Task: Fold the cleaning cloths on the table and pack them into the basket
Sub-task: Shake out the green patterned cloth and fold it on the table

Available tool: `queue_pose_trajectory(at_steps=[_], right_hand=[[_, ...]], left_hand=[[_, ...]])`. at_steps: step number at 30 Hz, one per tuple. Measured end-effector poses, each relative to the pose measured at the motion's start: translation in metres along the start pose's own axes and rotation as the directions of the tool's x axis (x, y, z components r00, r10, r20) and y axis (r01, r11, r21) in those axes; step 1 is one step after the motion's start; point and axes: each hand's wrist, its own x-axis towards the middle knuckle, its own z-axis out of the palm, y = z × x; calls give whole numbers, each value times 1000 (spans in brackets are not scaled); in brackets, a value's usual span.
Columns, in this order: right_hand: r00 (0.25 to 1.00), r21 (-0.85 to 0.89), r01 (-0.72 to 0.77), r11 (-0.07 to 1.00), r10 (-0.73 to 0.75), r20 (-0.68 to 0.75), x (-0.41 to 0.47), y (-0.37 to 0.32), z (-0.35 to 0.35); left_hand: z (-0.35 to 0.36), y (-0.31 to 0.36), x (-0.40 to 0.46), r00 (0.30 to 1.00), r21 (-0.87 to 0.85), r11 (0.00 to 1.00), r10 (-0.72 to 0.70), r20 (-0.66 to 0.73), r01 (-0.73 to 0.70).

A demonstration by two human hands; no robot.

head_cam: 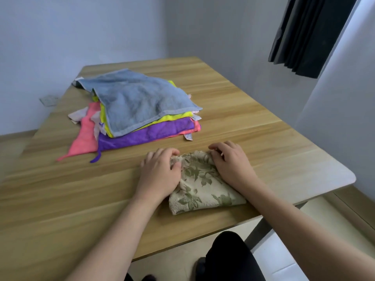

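Observation:
A beige cloth with green leaf print point(203, 185) lies folded on the wooden table point(60, 199) near its front edge. My left hand point(160, 175) pinches its far left corner. My right hand point(231, 163) grips the far right corner, fingers curled over the fabric. Behind it sits a loose pile of cloths: a blue-grey cloth point(140, 100) on top, then a yellow cloth point(174, 116), a purple cloth point(146, 134) and a pink cloth point(85, 138) sticking out to the left. No basket is in view.
The table's right corner point(345, 177) is rounded, with a grey wall close behind it. A dark curtain point(304, 35) hangs at the upper right. My dark-clothed knee point(227, 258) shows below the table's front edge.

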Motion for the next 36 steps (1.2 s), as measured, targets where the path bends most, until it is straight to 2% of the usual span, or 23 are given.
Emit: queue_pose_trajectory(at_steps=[3,5,8,11,15,17,20,24,26,27,29,31,32,33,36], right_hand=[[990,-52,-29,998,36,138,1,-6,1],[983,-94,-32,995,49,179,0,-9,1],[981,-131,-30,991,54,185,0,-9,-2],[972,-62,-27,998,41,232,-5,-17,-12],[963,108,-46,993,15,270,-3,-32,-42],[977,93,20,995,-39,209,4,-40,-62],[988,47,122,991,-126,90,14,-50,-91],[976,28,216,976,-215,-37,14,-61,-123],[960,-2,267,964,-266,-83,1,-61,-130],[956,-19,285,958,-286,-58,-8,-57,-127],[957,-59,253,966,-241,161,-33,-49,-117],[884,-150,201,968,-113,454,-60,-39,-107],[842,-178,192,965,-69,535,-69,-35,-104],[822,-180,178,968,-46,568,-80,-33,-103],[846,-159,133,978,-28,533,-84,-32,-106]], left_hand=[[2,-2,0,999,64,997,-40,-4,41],[3,-1,0,998,107,993,-53,18,51],[0,6,1,993,116,992,-60,99,48],[-11,11,4,970,112,993,-57,237,31],[-39,17,20,917,-129,985,-54,395,113],[-60,25,30,932,-177,982,3,363,66],[-92,42,39,969,-178,980,129,211,-92],[-124,65,34,952,-48,951,306,0,-305],[-130,71,19,942,33,942,334,3,-334],[-126,70,8,942,72,940,331,59,-334],[-109,63,-21,912,131,924,318,257,-359],[-88,53,-53,833,127,913,288,472,-388],[-79,49,-64,804,103,913,288,520,-394],[-72,45,-76,799,65,925,287,529,-375],[-71,44,-76,847,2,970,212,487,-244]])
